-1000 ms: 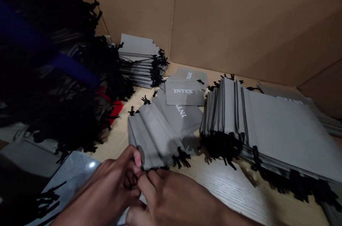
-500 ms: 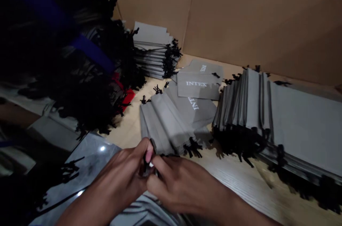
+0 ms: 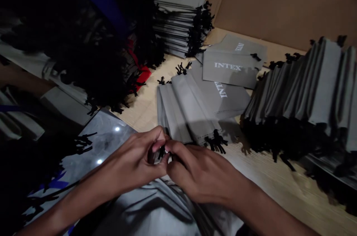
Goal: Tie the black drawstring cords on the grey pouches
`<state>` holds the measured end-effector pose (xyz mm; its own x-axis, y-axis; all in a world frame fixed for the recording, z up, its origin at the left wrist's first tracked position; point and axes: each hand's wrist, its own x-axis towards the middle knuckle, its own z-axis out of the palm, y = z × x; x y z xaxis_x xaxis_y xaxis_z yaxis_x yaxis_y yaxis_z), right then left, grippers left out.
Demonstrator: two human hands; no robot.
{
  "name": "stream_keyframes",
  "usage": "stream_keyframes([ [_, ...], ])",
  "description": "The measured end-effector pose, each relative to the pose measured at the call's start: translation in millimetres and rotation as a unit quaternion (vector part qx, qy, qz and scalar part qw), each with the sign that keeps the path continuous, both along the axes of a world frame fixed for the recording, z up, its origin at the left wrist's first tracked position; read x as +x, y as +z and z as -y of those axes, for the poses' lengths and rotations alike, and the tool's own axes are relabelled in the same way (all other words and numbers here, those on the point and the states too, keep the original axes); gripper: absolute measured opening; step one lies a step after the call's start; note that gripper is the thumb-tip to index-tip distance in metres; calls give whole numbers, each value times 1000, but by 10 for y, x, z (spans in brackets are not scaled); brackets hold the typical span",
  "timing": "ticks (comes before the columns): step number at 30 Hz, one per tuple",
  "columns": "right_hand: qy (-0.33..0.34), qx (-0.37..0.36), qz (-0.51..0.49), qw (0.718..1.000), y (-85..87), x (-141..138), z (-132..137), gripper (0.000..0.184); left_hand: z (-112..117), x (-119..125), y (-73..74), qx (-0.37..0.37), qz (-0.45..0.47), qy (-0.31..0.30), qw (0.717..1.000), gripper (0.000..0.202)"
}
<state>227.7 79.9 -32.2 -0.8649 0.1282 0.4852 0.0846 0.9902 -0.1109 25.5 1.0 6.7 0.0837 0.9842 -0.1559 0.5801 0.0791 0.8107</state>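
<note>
My left hand (image 3: 139, 158) and my right hand (image 3: 202, 171) meet at the lower middle, fingertips almost touching. Both are closed in a pinch on a black cord (image 3: 161, 152), mostly hidden by the fingers. Below them a crumpled grey fabric bag (image 3: 158, 210) lies close to my body; whether the cord runs into it is hidden. Just beyond my fingers, folded grey bags (image 3: 192, 104) with black knotted cord ends lie overlapping. Behind those, flat grey bags (image 3: 230, 74) printed INTEX rest on the wooden surface.
Upright-packed grey bags (image 3: 301, 83) with black cords stand on the right. A tall pile of grey bags (image 3: 178, 16) rises at the back, before a cardboard wall (image 3: 284, 2). Dark cord bundles (image 3: 83, 50), a blue strap (image 3: 100, 2) and a red piece (image 3: 143, 76) crowd the left.
The view has shifted, so the piles appear farther right and higher. My hands stay together at the cord, with the fingertips pinched closer. More of the crumpled grey bag shows below them.
</note>
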Motion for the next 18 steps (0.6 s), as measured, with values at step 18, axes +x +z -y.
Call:
stream_keyframes([
  [18, 14, -74, 0, 997, -54, 69, -41, 22, -91, -65, -12, -92, 121, 27, 988, 27],
])
